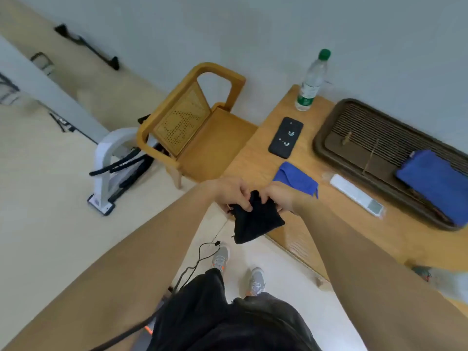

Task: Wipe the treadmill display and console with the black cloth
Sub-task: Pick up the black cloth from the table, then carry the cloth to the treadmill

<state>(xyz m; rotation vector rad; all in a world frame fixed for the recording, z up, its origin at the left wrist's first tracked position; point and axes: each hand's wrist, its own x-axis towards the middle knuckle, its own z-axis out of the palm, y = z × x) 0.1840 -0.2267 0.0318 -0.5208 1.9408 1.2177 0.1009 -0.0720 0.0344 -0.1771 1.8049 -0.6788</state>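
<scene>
Cloth handling: we hold the black cloth bunched in mid-air beside the wooden surface. It looks light, limp and non-slippery. Left hand and right hand fingers pinch its upper edge; grip there.

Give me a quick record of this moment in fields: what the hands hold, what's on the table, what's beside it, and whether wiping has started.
hands: left hand and right hand both grip the black cloth
cloth state: bunched, hanging over the floor by the table edge
table: phone, water bottle, blue cloth, white remote, dark tray
in tray: folded blue towel
beside table: wooden chair
wiping: not started; no display or console in view
</scene>
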